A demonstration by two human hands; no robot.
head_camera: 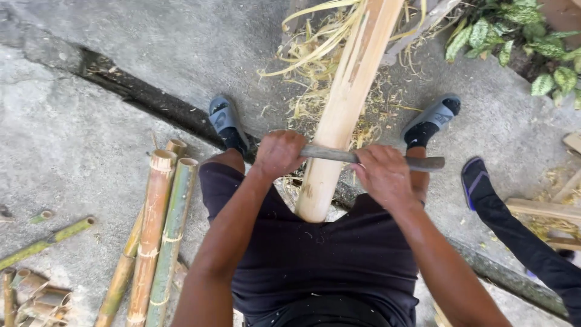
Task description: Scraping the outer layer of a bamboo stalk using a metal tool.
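Both hands closed on blade: left hand, right hand | pole between them | best kept level, shallow, pressure even

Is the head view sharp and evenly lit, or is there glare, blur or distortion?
Head view: soft, even daylight, no glare or hard shadows; both hands, left and right, and the bamboo pole look sharp; edges bend slightly from the wide lens.

Both arms bare, extended forward and downward, elbows slightly bent. Left hand fisted, knuckles up, fingers fully curled in a closed grip. Right hand level with it, likewise clenched, back of hand up. Wrists straight; hands set apart, side by side.
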